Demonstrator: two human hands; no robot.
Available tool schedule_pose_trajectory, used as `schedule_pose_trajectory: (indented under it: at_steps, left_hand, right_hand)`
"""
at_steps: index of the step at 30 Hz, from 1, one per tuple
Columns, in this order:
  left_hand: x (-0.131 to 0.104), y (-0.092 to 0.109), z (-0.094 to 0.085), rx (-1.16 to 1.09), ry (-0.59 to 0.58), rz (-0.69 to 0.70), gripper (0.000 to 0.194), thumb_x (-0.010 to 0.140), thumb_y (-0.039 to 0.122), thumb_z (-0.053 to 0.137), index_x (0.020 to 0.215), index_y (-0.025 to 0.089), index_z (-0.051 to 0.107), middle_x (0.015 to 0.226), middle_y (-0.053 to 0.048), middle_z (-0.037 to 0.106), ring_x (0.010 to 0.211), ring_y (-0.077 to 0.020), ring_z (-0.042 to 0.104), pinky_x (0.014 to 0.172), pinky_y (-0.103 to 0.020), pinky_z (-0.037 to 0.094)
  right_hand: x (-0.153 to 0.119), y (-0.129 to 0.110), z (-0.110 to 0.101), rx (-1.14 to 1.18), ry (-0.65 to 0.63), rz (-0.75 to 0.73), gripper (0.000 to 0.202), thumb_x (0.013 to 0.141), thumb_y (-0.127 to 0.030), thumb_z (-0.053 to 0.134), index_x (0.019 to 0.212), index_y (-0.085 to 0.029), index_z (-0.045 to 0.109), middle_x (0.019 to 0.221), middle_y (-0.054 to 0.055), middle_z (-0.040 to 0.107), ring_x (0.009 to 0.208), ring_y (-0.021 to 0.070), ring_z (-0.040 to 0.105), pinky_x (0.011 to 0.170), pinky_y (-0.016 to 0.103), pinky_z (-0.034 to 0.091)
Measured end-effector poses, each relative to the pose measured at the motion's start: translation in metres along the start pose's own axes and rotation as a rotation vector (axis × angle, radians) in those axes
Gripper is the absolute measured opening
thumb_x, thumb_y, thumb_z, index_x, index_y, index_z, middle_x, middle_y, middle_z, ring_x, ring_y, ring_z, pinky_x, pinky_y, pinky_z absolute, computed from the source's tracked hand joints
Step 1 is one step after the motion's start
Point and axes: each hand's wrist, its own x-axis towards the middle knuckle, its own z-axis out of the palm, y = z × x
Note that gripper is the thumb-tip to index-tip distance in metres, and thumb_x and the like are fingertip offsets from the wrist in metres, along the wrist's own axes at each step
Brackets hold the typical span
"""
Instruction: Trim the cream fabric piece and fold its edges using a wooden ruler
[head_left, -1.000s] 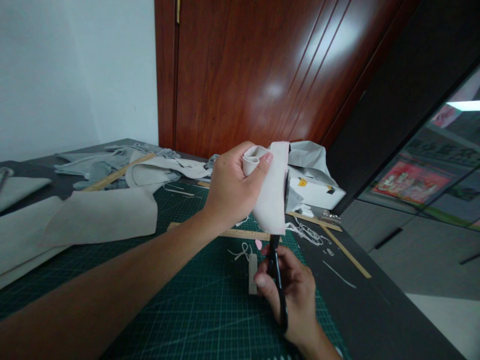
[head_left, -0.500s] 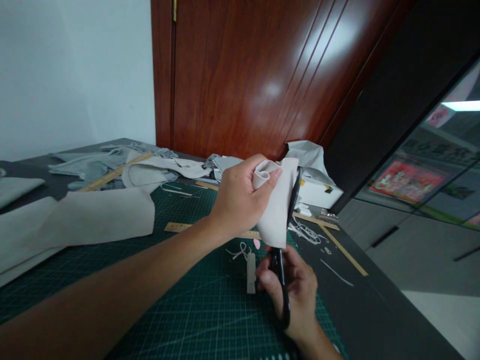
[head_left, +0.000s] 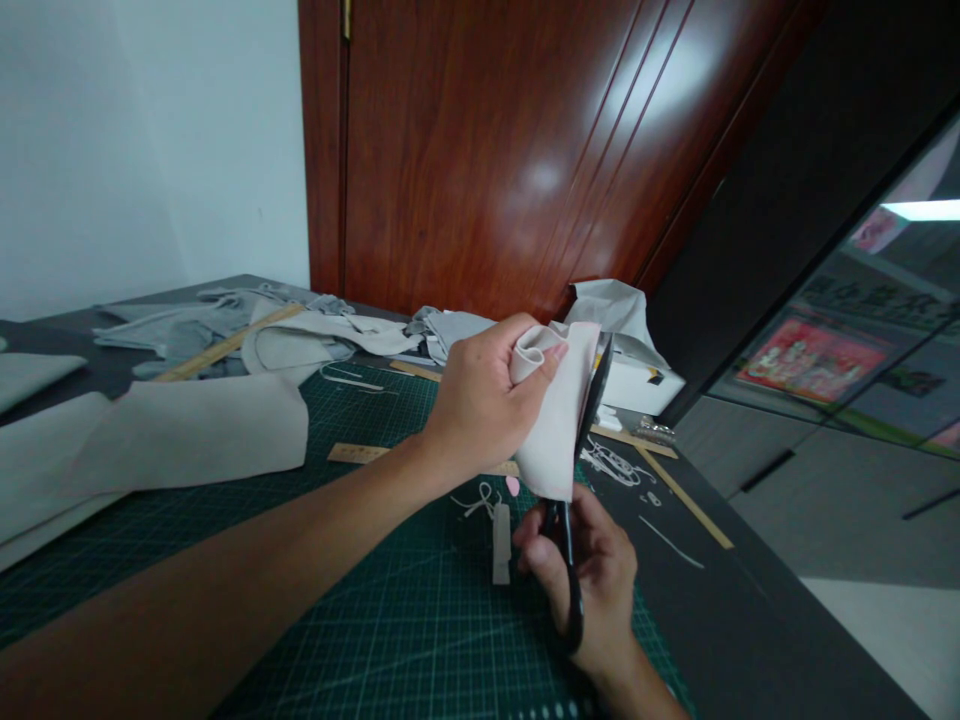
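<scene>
A folded piece of pale fabric (head_left: 556,440) hangs from my left hand (head_left: 487,395), pinched between thumb and fingers above the green cutting mat (head_left: 390,600). Below and to the right, my right hand (head_left: 592,575) grips the handles of black scissors (head_left: 574,600). The scissors point upward, with a dark blade showing along the fabric's right edge; the fabric covers part of them. On the mat beside my right hand lie a small pale strip (head_left: 501,545), a loop of thin cord and a pink piece (head_left: 513,486).
Large pale fabric pieces (head_left: 202,430) lie at the left, with grey scraps (head_left: 180,325) behind. Wooden rulers (head_left: 686,495) and white cords (head_left: 615,463) lie at the right, near a white box (head_left: 637,385). A wooden door stands behind the table.
The scissors' visible blade has tilted out to the right, away from the fabric's edge. The fabric and my left hand have shifted slightly down and right.
</scene>
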Motion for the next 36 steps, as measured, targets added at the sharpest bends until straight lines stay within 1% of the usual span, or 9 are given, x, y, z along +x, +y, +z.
schedule_pose_trajectory:
  at_steps: [8, 16, 26, 29, 36]
  left_hand:
    - [0.0004, 0.0013, -0.0001, -0.007, 0.004, -0.013, 0.024, 0.100, 0.029, 0.064, 0.078, 0.020, 0.062, 0.067, 0.004, 0.058, 0.062, -0.0128, 0.051, 0.058, -0.028, 0.036]
    - [0.0009, 0.0004, 0.0006, -0.013, -0.003, -0.026, 0.024, 0.100, 0.029, 0.064, 0.078, 0.020, 0.061, 0.067, 0.004, 0.058, 0.063, -0.0134, 0.052, 0.057, -0.028, 0.037]
    - [-0.0001, 0.0004, 0.0009, 0.004, 0.000, -0.002, 0.023, 0.100, 0.026, 0.064, 0.078, 0.020, 0.061, 0.067, 0.005, 0.057, 0.062, -0.0130, 0.051, 0.058, -0.029, 0.036]
    - [-0.0002, 0.0000, 0.0010, 0.004, -0.009, 0.000, 0.023, 0.100, 0.027, 0.064, 0.078, 0.019, 0.061, 0.067, 0.005, 0.057, 0.062, -0.0130, 0.052, 0.058, -0.029, 0.036]
    - [-0.0010, 0.0015, -0.0001, 0.004, 0.000, -0.016, 0.024, 0.099, 0.027, 0.065, 0.077, 0.020, 0.061, 0.066, 0.004, 0.058, 0.062, -0.0127, 0.052, 0.057, -0.028, 0.037]
  right_hand:
    - [-0.0012, 0.0032, -0.0012, 0.014, -0.007, 0.004, 0.033, 0.088, -0.050, 0.084, 0.096, -0.021, 0.070, 0.066, -0.002, 0.070, 0.047, 0.0119, 0.062, 0.043, 0.020, 0.052]
    - [-0.0010, 0.0044, -0.0012, 0.011, -0.016, 0.017, 0.035, 0.088, -0.051, 0.083, 0.098, -0.020, 0.070, 0.066, -0.002, 0.069, 0.047, 0.0131, 0.062, 0.043, 0.022, 0.053]
    - [0.0008, 0.0002, -0.0004, 0.004, -0.020, -0.006, 0.030, 0.089, -0.046, 0.083, 0.096, -0.021, 0.070, 0.064, -0.003, 0.069, 0.045, 0.0122, 0.063, 0.043, 0.020, 0.054]
    - [0.0002, 0.0012, -0.0010, 0.004, -0.013, 0.004, 0.029, 0.088, -0.044, 0.083, 0.098, -0.021, 0.070, 0.066, -0.003, 0.069, 0.046, 0.0121, 0.063, 0.043, 0.020, 0.054]
    - [-0.0008, 0.0018, -0.0032, -0.035, -0.013, 0.014, 0.024, 0.086, -0.038, 0.083, 0.096, -0.020, 0.070, 0.066, -0.003, 0.067, 0.049, 0.0120, 0.060, 0.045, 0.020, 0.051]
